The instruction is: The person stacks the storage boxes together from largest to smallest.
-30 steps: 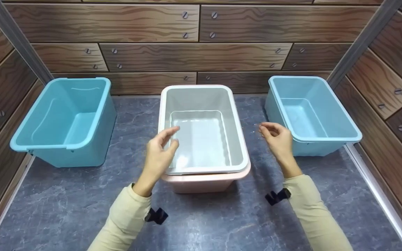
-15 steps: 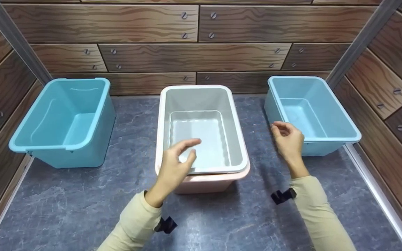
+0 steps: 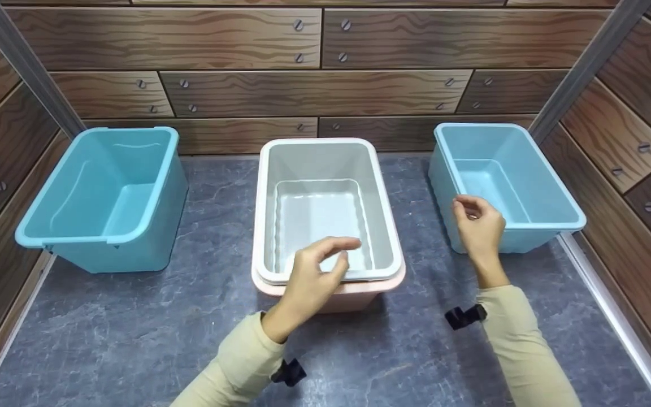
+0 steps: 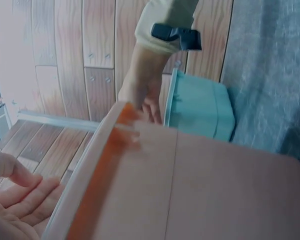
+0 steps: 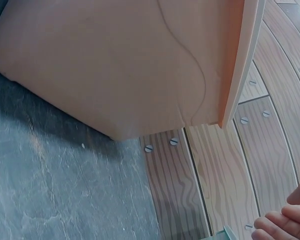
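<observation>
A light grey bin with a white rim [image 3: 328,148] sits nested inside a pink bin [image 3: 345,302] in the middle of the head view. My left hand [image 3: 311,280] hovers over the near rim of the nested bins, its thumb and forefinger apart and nothing between them. Beside the near left corner of the right-hand blue bin [image 3: 529,237] is my right hand [image 3: 481,229], fingers loosely bent with the thumb close to them. It shows nothing in its grasp. In the left wrist view, the pink bin's side [image 4: 220,180] fills the lower part, with my left hand's fingers [image 4: 32,200] at its rim.
At the left stands a deeper turquoise bin [image 3: 159,226]. All the bins rest on a dark grey marbled surface [image 3: 105,339]. Wood-patterned walls [image 3: 325,93] enclose the back and sides, with a metal strip [image 3: 613,316] along the right edge.
My left hand has moved right and toward me, from the left rim of the nested bins to over their near rim. My right hand has shifted right, closer to the blue bin.
</observation>
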A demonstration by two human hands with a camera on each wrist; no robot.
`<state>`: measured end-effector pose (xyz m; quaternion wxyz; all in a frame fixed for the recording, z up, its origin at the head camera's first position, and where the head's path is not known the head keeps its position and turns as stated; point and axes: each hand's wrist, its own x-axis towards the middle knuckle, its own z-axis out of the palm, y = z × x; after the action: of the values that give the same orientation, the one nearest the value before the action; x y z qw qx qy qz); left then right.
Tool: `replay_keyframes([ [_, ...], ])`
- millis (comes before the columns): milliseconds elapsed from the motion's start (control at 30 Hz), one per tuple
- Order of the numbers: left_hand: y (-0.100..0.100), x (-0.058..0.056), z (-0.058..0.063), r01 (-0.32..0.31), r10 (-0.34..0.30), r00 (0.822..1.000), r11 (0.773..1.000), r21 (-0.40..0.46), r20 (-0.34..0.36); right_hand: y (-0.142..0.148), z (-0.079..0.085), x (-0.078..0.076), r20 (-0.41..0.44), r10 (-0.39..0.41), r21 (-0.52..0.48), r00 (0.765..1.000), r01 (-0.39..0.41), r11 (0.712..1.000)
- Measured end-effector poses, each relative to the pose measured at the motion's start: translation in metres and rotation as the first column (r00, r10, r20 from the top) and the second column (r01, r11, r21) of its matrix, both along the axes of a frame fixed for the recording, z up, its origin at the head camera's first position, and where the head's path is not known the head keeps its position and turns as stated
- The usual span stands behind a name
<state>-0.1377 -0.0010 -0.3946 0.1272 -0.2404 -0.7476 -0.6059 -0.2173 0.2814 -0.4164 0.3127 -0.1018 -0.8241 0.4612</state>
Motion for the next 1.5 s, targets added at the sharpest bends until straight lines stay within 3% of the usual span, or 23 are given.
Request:
replay_keyframes([
  [267,0.021,0.009,-0.002,0.089,-0.092,0.992,0.995,-0.046,-0.082,0.01,-0.004,-0.003,-0.034,-0.067,-0.012,0.997,0.066,0.998],
  [367,0.031,0.014,-0.003,0.154,-0.158,0.985,0.986,-0.056,-0.07,0.013,-0.006,-0.006,-0.047,-0.09,-0.019,0.995,0.09,0.996],
  [500,0.043,0.021,-0.003,0.272,-0.273,0.962,0.96,-0.063,-0.009,0.017,-0.008,-0.007,-0.061,-0.109,0.006,0.992,0.109,0.994],
  [567,0.048,0.023,-0.004,0.288,-0.293,0.956,0.951,-0.11,-0.026,0.018,-0.008,-0.008,-0.059,-0.107,0.023,0.993,0.108,0.994],
  [733,0.055,0.025,-0.012,0.266,-0.296,0.951,0.931,-0.252,-0.091,0.02,-0.009,-0.007,-0.019,-0.093,0.073,0.996,0.094,0.993],
  [833,0.056,0.026,-0.016,0.266,-0.307,0.945,0.922,-0.282,-0.113,0.022,-0.01,-0.005,0.007,-0.094,0.107,0.996,0.092,0.99],
  [1033,0.063,0.028,-0.025,0.241,-0.32,0.921,0.916,-0.321,-0.223,0.023,-0.007,-0.006,0.061,-0.095,0.168,0.994,0.083,0.982],
  [1267,0.072,0.03,-0.037,0.293,-0.361,0.92,0.892,-0.343,-0.152,0.024,-0.003,-0.005,0.158,-0.062,0.231,0.985,0.024,0.973],
  [1500,0.083,0.029,-0.055,0.269,-0.358,0.923,0.861,-0.431,-0.139,0.025,0.003,-0.004,0.268,-0.053,0.314,0.962,-0.036,0.949],
])
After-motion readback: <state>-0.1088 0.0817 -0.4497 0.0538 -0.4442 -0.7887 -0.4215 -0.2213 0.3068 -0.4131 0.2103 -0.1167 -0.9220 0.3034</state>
